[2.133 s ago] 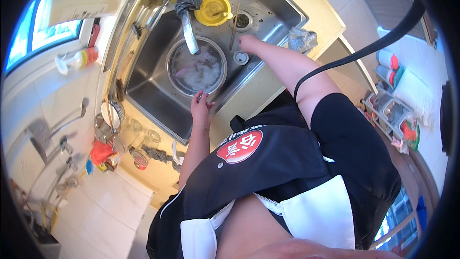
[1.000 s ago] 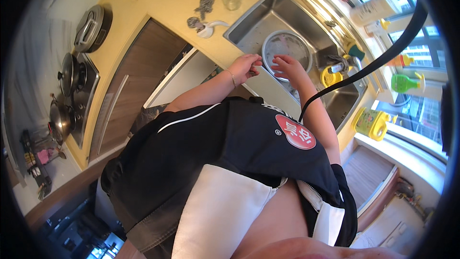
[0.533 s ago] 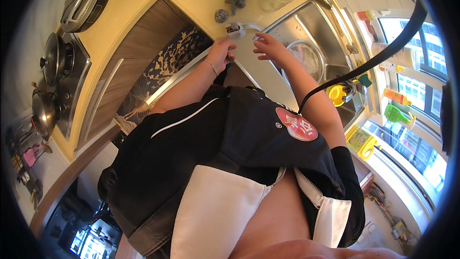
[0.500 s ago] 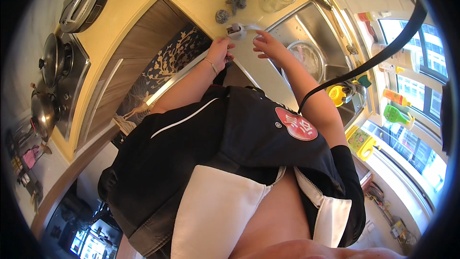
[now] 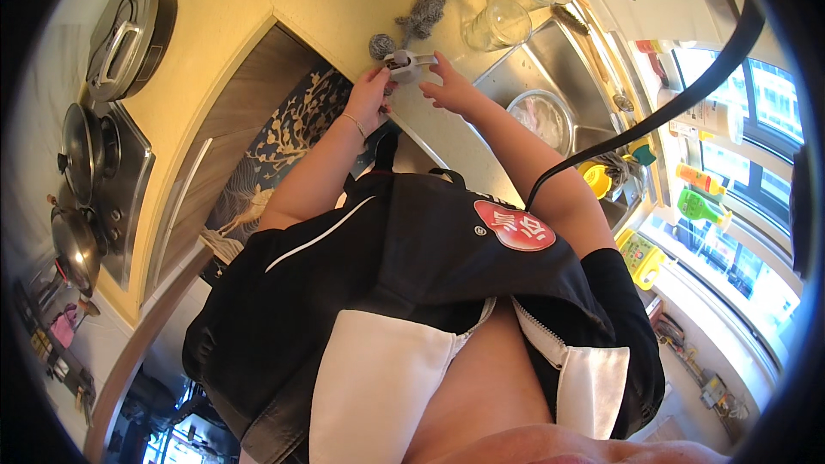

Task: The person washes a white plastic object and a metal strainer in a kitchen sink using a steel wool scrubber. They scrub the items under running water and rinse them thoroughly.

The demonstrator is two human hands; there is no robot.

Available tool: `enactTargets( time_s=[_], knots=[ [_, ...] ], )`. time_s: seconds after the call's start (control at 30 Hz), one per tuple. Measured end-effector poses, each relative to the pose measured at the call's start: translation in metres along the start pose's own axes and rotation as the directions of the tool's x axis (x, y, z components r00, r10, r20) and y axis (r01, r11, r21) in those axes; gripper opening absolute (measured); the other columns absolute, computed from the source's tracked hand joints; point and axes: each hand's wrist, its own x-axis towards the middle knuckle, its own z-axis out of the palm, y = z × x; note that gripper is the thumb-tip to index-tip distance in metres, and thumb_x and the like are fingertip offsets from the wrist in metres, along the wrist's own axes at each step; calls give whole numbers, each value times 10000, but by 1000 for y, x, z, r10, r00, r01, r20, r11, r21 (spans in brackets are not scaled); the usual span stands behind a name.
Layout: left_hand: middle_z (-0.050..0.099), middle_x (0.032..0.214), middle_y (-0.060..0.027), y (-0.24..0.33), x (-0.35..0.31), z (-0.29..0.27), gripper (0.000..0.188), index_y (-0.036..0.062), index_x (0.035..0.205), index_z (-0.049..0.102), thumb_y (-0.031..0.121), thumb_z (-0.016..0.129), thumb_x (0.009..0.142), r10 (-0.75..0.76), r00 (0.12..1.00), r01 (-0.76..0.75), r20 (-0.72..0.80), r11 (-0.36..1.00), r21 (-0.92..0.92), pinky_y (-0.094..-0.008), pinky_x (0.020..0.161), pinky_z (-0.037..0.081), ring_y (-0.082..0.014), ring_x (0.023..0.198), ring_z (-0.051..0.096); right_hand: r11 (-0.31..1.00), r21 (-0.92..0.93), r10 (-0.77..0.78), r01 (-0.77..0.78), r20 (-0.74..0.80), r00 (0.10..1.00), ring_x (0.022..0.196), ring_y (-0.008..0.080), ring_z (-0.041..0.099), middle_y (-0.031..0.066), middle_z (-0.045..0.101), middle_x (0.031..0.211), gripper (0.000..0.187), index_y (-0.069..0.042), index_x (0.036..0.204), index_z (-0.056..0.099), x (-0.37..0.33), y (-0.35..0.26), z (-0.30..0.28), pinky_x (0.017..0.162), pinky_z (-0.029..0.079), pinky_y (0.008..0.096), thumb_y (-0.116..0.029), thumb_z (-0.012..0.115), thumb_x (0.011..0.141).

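A small white-and-grey plastic gadget with an arm jutting to the right is up at the counter's inner corner, its exact kind unclear. My left hand, wearing a thin bracelet, is closed on its left side. My right hand grips the end of the arm with its upper fingers, while the lower fingers are curled apart from it. Just beyond the gadget lie a round steel-wool ball and a grey crumpled mesh cloth.
Right of my hands is a steel sink holding a round bowl. Glass jars stand behind it. A stove with a lidded pan and a round electric cooker are at the left. A black strap crosses the view.
Both hands and the gadget have shifted left in the view, nearer the steel-wool ball. The view itself has shifted, and a red round thing now shows at the top.
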Motion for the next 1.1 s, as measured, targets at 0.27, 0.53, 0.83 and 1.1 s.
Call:
enactTargets(
  time_s=[0.27, 0.53, 0.83, 1.1],
  knots=[
    [556, 921, -28, 34, 41, -9, 301, 77, 1152, 493, 263, 515, 916, 122, 992, -124, -38, 991, -57, -288, 501, 416, -104, 546, 409, 993, 111, -51, 41, 96, 994, 1010, 225, 572, 174, 267, 1461, 866, -153, 1464, -9, 17, -7, -3, 794, 499, 350, -221, 606, 858],
    [622, 912, -41, -5, 8, 1, 178, 106, 1010, 525, 244, 523, 898, -27, 999, 27, 42, 1000, -5, -256, 449, 399, -71, 467, 370, 982, 191, 5, -13, 39, 999, 966, 205, 594, 167, 349, 1419, 773, -131, 1459, 113, -50, 24, -20, 748, 502, 315, -239, 590, 861],
    [634, 871, -60, -48, -18, 70, 162, 80, 984, 560, 215, 553, 895, -264, 889, 252, 373, 964, 81, -273, 538, 466, -96, 520, 475, 833, 552, 111, -24, -125, 986, 1047, 220, 572, 151, 380, 1387, 638, -82, 1427, 221, -131, 82, -27, 834, 492, 323, -267, 546, 910],
    [584, 922, -73, -81, -20, 131, 144, 17, 1007, 565, 66, 489, 895, -269, 716, 222, 645, 963, 156, -322, 760, 465, -183, 785, 549, 770, 635, 179, 54, -297, 938, 1011, 200, 582, 106, 518, 1209, 521, -62, 1362, 359, -201, 153, -29, 806, 500, 335, -258, 540, 913]
  ],
)
